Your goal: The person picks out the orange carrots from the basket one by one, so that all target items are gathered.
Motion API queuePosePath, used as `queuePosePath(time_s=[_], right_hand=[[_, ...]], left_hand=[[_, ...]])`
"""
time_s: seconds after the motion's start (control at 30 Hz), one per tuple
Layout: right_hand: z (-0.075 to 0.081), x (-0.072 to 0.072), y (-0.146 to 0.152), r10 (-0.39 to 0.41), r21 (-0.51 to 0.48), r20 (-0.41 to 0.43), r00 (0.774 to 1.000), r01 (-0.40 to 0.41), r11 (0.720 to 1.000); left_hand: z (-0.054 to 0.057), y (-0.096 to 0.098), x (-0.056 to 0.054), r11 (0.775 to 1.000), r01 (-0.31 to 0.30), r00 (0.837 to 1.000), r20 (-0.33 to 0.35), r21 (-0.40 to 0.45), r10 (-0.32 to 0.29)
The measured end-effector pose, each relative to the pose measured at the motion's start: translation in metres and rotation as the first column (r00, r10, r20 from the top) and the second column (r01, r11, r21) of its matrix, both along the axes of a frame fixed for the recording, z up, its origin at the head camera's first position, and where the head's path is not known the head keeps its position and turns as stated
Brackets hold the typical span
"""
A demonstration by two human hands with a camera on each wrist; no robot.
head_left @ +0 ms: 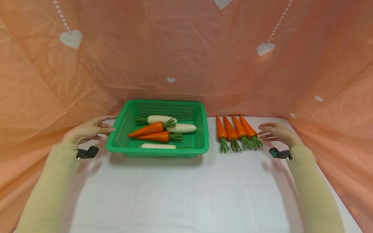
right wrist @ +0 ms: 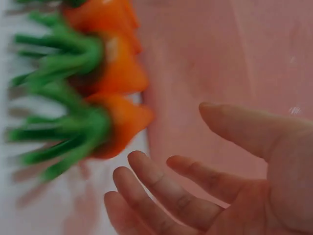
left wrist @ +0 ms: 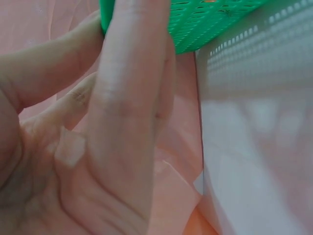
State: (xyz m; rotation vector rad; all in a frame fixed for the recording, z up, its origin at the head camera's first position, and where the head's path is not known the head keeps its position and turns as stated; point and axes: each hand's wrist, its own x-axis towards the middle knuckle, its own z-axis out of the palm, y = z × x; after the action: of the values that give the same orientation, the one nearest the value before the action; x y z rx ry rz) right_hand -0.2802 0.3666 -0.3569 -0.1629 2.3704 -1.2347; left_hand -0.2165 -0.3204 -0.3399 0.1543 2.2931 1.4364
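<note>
A green plastic basket (head_left: 157, 150) stands at the back of the table, left of the middle. Inside lie two orange carrots (head_left: 148, 129) with green stems and three white radishes (head_left: 181, 128). My left hand (head_left: 88, 130) is at the basket's left rim, fingers loosely extended. In the left wrist view the fingers (left wrist: 129, 73) overlap the green wall, and whether they touch it I cannot tell. Several more carrots (head_left: 231, 129) lie side by side to the right of the basket, stems toward me. Just right of them hovers my right hand (head_left: 276, 132), fingers spread and holding nothing.
A white cloth (head_left: 186, 194) covers the table. Pink-orange curtains (head_left: 186, 48) with white hearts rise behind and along both sides, close to the basket's back edge. Dark bands with small cameras (head_left: 87, 152) sit on both wrists.
</note>
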Motion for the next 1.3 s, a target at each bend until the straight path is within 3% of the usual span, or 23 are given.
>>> queuePosePath(time_s=[0.3,0.53,0.8,1.13,1.3], right_hand=[[0.062,-0.020,-0.050,0.110,-0.008,-0.104,0.989,-0.111,0.994],[0.086,-0.032,-0.101,0.170,-0.040,-0.130,0.977,-0.176,0.984],[0.074,-0.043,-0.173,0.227,-0.169,-0.072,0.971,-0.236,0.957],[0.049,-0.044,-0.251,0.408,-0.132,-0.139,0.902,-0.425,0.895],[0.043,-0.043,-0.276,0.441,-0.137,-0.137,0.887,-0.458,0.879]], left_hand=[[0.001,0.000,-0.001,1.000,0.001,1.000,0.003,-0.011,-0.001],[-0.001,0.002,-0.002,1.000,0.014,1.000,-0.011,-0.017,-0.015],[0.000,0.001,-0.001,1.000,-0.003,1.000,-0.003,-0.024,0.003],[0.002,0.004,-0.002,1.000,0.000,1.000,0.005,0.006,0.000],[0.001,0.004,-0.003,1.000,-0.010,1.000,0.006,-0.004,0.010]])
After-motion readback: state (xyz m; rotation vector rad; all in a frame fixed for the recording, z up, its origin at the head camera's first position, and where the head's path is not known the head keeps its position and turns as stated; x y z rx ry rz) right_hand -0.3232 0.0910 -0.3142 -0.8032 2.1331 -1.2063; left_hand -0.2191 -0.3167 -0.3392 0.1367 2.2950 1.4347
